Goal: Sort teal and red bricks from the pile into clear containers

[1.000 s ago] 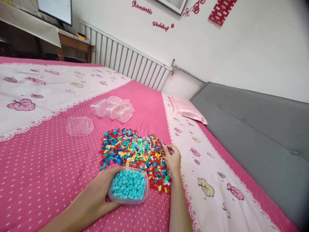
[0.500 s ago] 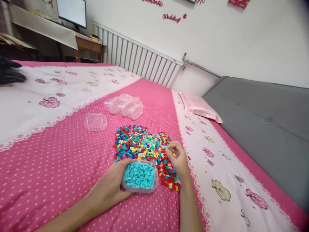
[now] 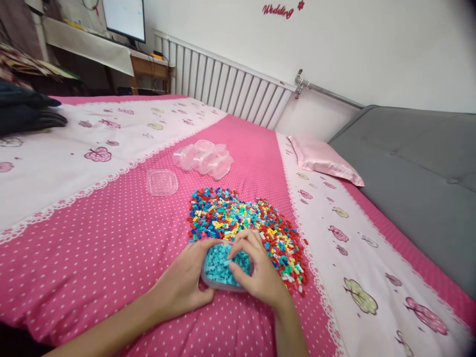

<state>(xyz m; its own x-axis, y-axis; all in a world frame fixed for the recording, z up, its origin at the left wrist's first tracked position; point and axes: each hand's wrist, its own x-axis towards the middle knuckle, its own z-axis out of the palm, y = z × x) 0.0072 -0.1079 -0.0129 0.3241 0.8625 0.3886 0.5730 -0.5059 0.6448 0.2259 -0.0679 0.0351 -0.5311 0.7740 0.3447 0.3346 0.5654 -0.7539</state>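
Left hand [image 3: 189, 275]: I'm gripping the plastic tub's [image 3: 223, 286] side.
Right hand [image 3: 229, 261]: nearly pinching over blue bricks [image 3: 215, 265]; holding any? Can't tell.
Wall word [image 3: 277, 11]: saying "Wedding".

Clear glossy plastic tub [image 3: 223, 286]; satiny cloth pillow [image 3: 323, 159].

Loose bricks [image 3: 211, 213] block ahead (bedspread [image 3: 122, 238] leftward is free)

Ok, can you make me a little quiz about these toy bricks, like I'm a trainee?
1. What colour are the toy bricks inside the clear plastic tub?
2. True or false: the left hand grips the tub while the right hand reaches over it.
3. Which lies left of the mixed brick pile? A: the pink satin pillow; B: the clear plastic lid.

Key: 1. Turquoise. 2. True. 3. B.
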